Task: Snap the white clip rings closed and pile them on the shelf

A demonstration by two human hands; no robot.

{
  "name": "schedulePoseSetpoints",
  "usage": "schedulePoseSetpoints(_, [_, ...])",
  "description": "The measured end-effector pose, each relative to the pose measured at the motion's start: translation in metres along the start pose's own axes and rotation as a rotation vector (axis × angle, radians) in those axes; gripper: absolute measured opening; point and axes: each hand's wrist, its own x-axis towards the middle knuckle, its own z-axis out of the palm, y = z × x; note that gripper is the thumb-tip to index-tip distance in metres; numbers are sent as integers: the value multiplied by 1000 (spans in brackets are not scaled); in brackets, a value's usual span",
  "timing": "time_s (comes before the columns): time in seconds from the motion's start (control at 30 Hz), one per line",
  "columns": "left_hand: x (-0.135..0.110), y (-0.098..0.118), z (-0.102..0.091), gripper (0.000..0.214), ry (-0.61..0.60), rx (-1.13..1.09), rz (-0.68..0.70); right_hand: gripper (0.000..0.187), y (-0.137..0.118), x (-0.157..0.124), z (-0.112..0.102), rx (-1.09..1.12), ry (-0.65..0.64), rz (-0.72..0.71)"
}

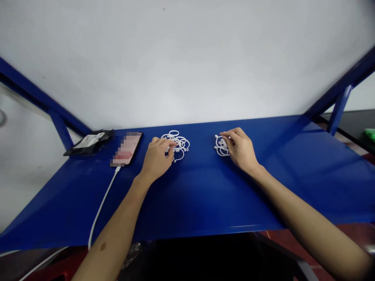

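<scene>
Not one word can be read out here! The best chance sits at the far left of the blue table (pixel 205 199): a white label (pixel 89 141) on the black packet (pixel 106 136), carrying small faint marks, all too blurred to give up a single letter. And now, just to the right of it, comes the phone (pixel 134 147), lying face up, its pinkish screen partly masked by coarse blocks; a red patch (pixel 123 155) shows toward the near end, and whatever is written there is scrambled. Along the screen's right side, pale marks might be figures or icons, too small to call.
</scene>
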Motion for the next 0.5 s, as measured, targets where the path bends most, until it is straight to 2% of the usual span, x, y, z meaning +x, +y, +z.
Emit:
schedulePoseSetpoints(0.17, [-5, 1, 3, 5, -149, 159, 85, 31, 28, 4, 1, -162, -9, 79])
schedulePoseSetpoints(0.23, [-7, 3, 5, 9, -204, 169, 130, 31, 28, 4, 1, -223, -13, 93])
schedulePoseSetpoints(0.33, [-9, 8, 8, 6, -231, 140, 202, 31, 17, 2, 0, -242, -6, 44])
schedulePoseSetpoints(0.4, [-10, 13, 10, 13, -218, 110, 257, 29, 4, -1, -1, -196, -20, -22])
schedulePoseSetpoints(0.5, [-13, 25, 13, 20, -189, 76, 345, 26, -22, -9, 0, -27, -122, -105])
